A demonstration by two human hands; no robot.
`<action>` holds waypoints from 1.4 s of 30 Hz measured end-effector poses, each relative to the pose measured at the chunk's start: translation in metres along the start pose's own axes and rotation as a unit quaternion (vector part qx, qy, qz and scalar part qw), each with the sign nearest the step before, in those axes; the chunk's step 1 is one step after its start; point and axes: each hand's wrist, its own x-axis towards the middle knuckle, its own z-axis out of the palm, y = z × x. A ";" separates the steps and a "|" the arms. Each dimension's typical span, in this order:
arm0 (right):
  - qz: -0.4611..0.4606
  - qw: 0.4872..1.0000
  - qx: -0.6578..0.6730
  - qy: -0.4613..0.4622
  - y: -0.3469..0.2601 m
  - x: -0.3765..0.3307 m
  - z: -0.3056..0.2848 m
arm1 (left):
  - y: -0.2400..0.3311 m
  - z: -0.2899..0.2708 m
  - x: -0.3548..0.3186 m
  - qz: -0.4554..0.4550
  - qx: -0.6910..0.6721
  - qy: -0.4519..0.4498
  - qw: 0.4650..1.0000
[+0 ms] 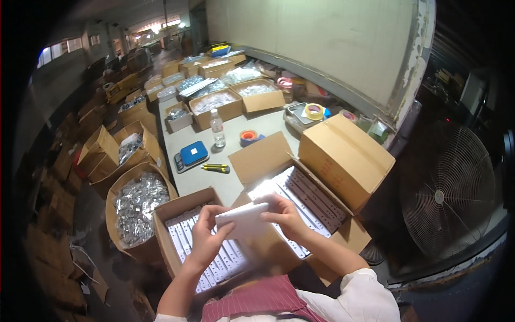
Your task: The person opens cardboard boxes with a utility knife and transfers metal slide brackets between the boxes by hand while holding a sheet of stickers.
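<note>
My left hand (205,239) and my right hand (288,216) hold a flat white rectangular piece (244,221) between them, each with its thumb on the near face. What exactly it is, I cannot make out. Below my left hand, an open carton (162,231) contains a row of white strips (185,236) with small dark holes, standing on edge. Under my right hand is a second open carton (260,156), its far flap raised. Similar perforated strips (311,201) fill it in rows.
A closed carton (348,155) stands right of the open ones. On the table lie a blue-topped scale (192,154), a yellow cutter (215,168), a bottle (217,129) and tape rolls (249,136). A carton of shiny metal parts (138,206) is left. A large fan (445,193) stands right.
</note>
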 end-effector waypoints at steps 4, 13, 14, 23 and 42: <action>-0.177 0.890 -0.421 -0.014 0.003 0.005 0.000 | -0.003 0.001 -0.016 0.012 0.000 0.093 0.996; -0.098 0.909 -0.401 -0.049 -0.008 -0.010 0.017 | 0.003 0.018 -0.028 -0.018 0.082 0.056 0.995; -0.093 0.907 -0.406 -0.055 -0.007 -0.009 0.013 | 0.000 0.018 -0.028 -0.014 0.095 0.073 0.993; -0.156 0.879 -0.444 -0.078 -0.011 -0.008 0.028 | -0.005 0.030 -0.046 0.005 0.230 0.055 0.972; -0.196 0.848 -0.488 -0.070 -0.019 -0.004 0.003 | -0.044 0.014 -0.068 -0.150 -0.017 0.039 0.988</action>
